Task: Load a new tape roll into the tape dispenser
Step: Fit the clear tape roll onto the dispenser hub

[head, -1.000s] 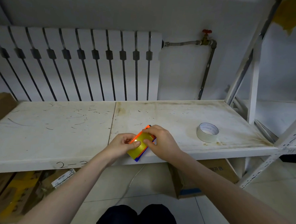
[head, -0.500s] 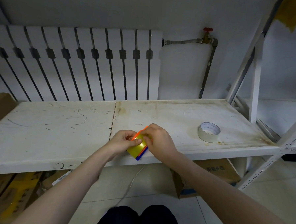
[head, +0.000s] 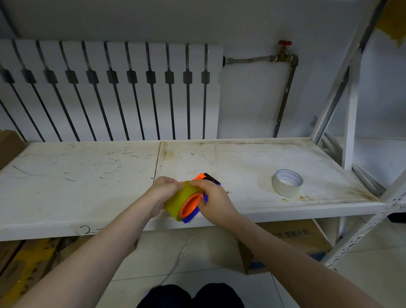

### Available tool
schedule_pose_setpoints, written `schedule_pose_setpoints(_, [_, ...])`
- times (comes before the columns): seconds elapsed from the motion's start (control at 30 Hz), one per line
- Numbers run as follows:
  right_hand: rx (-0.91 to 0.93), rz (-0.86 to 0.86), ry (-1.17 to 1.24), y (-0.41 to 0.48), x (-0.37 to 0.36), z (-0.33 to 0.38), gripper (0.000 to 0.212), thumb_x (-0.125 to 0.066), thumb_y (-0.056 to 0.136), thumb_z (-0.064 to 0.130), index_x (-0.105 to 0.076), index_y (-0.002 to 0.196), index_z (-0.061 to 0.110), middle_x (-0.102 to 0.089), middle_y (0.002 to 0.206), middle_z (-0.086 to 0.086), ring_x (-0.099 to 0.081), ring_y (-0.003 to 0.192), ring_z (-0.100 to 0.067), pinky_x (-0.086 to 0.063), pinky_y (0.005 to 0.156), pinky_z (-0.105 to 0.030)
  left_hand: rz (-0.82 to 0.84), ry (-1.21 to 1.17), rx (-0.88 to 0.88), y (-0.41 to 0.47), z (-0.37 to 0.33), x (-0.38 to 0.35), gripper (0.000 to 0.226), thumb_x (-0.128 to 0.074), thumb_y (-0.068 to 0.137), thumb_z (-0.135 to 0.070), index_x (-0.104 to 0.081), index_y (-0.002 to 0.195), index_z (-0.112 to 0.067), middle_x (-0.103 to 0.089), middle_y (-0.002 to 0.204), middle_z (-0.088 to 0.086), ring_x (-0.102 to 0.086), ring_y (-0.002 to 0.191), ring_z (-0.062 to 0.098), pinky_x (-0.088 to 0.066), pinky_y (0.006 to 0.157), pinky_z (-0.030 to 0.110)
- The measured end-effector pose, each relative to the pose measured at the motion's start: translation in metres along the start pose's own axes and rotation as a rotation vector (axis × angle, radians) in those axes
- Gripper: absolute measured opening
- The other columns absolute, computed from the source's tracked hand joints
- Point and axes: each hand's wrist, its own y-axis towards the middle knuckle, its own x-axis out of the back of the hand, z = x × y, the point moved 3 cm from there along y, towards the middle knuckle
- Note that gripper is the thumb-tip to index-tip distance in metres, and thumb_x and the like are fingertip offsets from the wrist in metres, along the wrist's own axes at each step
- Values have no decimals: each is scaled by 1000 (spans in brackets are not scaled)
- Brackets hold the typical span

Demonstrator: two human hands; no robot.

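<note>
Left hand: my left hand (head: 163, 190) is wrapped around the far side of the yellow tape roll (head: 180, 197), fingers curled over its top edge, gripping it.
Right hand: my right hand (head: 212, 202) is clamped on the tape dispenser (head: 196, 201), fingertips at the top of the roll and palm against the blue side plate.
Where the roll is: it sits on the orange hub of the dispenser, held in the air between both hands just above the front edge of the shelf (head: 78, 189). From here I cannot tell whether it is pushed fully home.
Dispenser: the orange and black cutter end points away from me, over the shelf.
Other roll: a pale tape roll (head: 287, 185) lies flat on the shelf, well apart to my right, untouched.
Step, as I judge it: seating the yellow roll on the hub, with the loose end yet to be threaded toward the cutter.
Risk, crooked seating: if I push harder on one side, the roll could jam tilted on the hub and refuse to turn.
Risk, wrong direction: I cannot see the free end of the tape; if the roll faces the wrong way, the sticky side would come off backwards.
Risk, dropping: both things hang over the shelf edge, so a slip would send them to the floor.
Risk, cutter: my right fingertips are near the blade end, and a sudden give could drive them into it.
</note>
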Motion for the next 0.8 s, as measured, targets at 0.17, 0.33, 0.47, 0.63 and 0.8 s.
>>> schedule_pose_setpoints(0.17, [-7, -55, 25, 4, 5, -3, 51, -62, 83, 11, -50, 132, 16, -57, 130, -7, -55, 118, -23, -49, 98, -37, -56, 29, 81, 3, -8, 1, 9, -51, 89, -17, -56, 93, -9, -54, 101, 13, -49, 90, 28, -42, 81, 35])
schedule_pose_setpoints(0.33, [-62, -32, -164, 10, -2, -10, 35, -55, 88, 20, -57, 123, 19, -69, 102, -12, -63, 94, -29, -51, 76, -34, -1, 70, 123, 3, -20, -6, 20, -44, 89, -22, -53, 100, -7, -55, 87, 9, -50, 76, 22, -36, 60, 27])
schedule_pose_setpoints(0.47, [27, -122, -203, 10, 4, -2, 36, -55, 85, 11, -64, 119, 20, -71, 103, -12, -63, 92, -28, -53, 76, -37, -37, 121, 101, 1, -24, -12, 15, -53, 79, -25, -48, 79, -11, -48, 74, 7, -50, 75, 24, -38, 65, 29])
schedule_pose_setpoints(0.63, [40, -62, -144, 11, 10, -8, 37, -64, 80, 12, -65, 116, 18, -70, 100, -12, -65, 88, -25, -55, 80, -42, -6, 63, 108, -3, -24, -15, 16, -47, 76, -13, -36, 65, -13, -34, 63, 4, -33, 55, 19, -25, 52, 26])
schedule_pose_setpoints(0.8, [-6, -35, -238, 14, 6, -12, 33, -52, 85, 11, -65, 114, 19, -70, 99, -13, -62, 91, -30, -54, 78, -41, 42, 29, 60, -5, -15, -15, 25, -39, 86, -5, -28, 65, -12, -27, 63, 3, -26, 53, 16, -22, 49, 25])
